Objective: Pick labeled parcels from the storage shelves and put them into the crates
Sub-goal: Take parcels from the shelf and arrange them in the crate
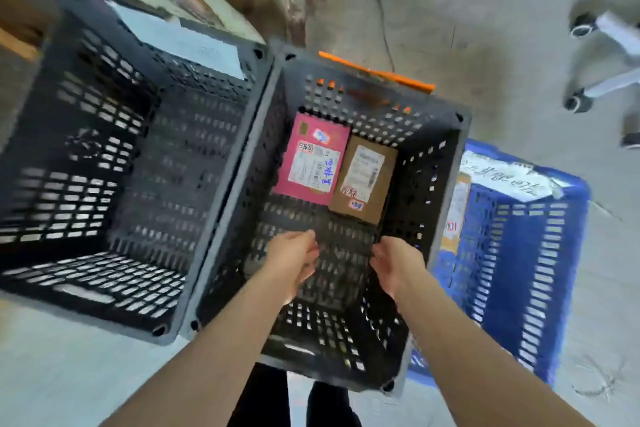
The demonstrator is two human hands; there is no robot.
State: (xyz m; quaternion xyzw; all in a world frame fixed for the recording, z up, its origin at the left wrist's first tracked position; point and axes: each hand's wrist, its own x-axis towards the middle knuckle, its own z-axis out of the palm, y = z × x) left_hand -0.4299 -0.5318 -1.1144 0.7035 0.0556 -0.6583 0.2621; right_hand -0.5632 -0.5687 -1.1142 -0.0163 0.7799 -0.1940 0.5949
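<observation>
Hovering over the middle black crate (429, 184), the left hand (294, 260) and right hand (398, 263) hold nothing, fingers loosely curled. A pink parcel (311, 159) and a brown cardboard parcel (363, 180) lie side by side, touching, at the far end of its floor. A second black crate (86, 149) stands left, a blue crate (519, 253) right.

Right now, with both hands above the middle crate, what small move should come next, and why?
Probably lift both hands away from the middle crate to fetch another parcel. The left hand and the right hand hold nothing, and the pink parcel and the brown parcel already lie flat side by side on its floor.
</observation>
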